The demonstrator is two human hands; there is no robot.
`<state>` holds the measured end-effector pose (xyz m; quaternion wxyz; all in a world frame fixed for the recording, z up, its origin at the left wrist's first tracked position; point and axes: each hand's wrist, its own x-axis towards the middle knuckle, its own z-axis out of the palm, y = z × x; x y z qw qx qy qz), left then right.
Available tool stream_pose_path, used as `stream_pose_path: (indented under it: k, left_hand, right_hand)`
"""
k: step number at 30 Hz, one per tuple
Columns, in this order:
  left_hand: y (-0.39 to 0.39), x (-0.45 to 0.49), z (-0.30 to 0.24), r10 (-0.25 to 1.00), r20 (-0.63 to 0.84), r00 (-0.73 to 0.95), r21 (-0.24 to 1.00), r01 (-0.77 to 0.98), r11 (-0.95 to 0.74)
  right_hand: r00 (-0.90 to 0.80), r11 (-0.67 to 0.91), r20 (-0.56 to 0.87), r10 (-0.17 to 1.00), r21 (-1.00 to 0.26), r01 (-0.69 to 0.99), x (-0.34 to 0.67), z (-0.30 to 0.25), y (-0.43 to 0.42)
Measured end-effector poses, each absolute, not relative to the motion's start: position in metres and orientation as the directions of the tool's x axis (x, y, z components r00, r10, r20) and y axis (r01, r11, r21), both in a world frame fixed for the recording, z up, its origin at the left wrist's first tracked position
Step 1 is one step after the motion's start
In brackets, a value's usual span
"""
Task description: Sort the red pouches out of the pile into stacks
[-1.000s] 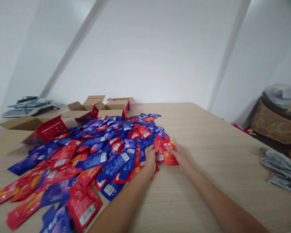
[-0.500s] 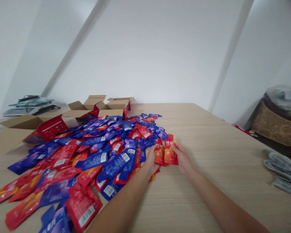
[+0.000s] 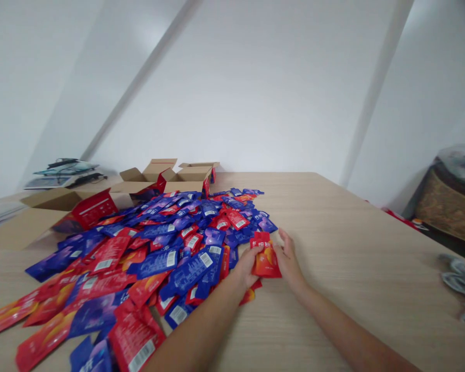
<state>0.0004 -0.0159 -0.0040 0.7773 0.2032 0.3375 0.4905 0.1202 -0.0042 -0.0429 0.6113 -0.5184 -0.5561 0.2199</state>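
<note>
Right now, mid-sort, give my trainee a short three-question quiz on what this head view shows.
1. True or false: the left hand and right hand hold the red-orange packets between them.
2. Where do the open cardboard boxes stand relative to the pile of red and blue packets: A) behind it, B) right of it, C) on top of it?
3. What lies at the wooden table's right edge?

Key: 1. True. 2. A. 3. Grey gloves.
</note>
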Motion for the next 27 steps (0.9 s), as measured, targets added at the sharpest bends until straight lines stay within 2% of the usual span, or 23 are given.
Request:
stream_pose_path:
  k: [3,7,10,16,23,25,27]
  left_hand:
    - [-0.009,-0.01,-0.003,0.891,-0.397,0.22,0.607,-0.665,0.435]
    - [-0.005,-0.023,-0.002,0.898,-0.403,0.175,0.568,-0.722,0.395]
    - [-0.006,-0.026,-0.003,0.903,-0.401,0.155,0.544,-0.753,0.371]
    - [-0.008,-0.026,-0.007,0.904,-0.375,0.203,0.515,-0.765,0.386]
    - [-0.006,-0.025,-0.013,0.928,-0.323,0.186,0.527,-0.779,0.339]
    - [-0.006,-0.025,-0.011,0.925,-0.336,0.176,0.523,-0.782,0.339]
    - [-0.007,-0.025,-0.007,0.918,-0.349,0.19,0.488,-0.799,0.351]
  right_hand:
    - [0.136,0.429,0.536,0.833,-0.782,0.452,0.116,-0.028,0.013]
    - [-0.066,0.345,0.424,0.903,-0.626,0.7,0.086,0.001,0.046]
    - [-0.074,0.275,0.346,0.935,-0.579,0.768,0.056,0.016,0.074]
    - [0.012,0.158,0.254,0.967,-0.638,0.754,0.034,0.017,0.109]
    - [0.037,0.289,0.429,0.903,-0.667,0.687,0.079,0.025,0.085]
    - [0.012,0.363,0.508,0.861,-0.632,0.684,0.094,0.029,0.066]
    - [-0.081,0.484,0.617,0.783,-0.523,0.702,0.105,0.031,0.043]
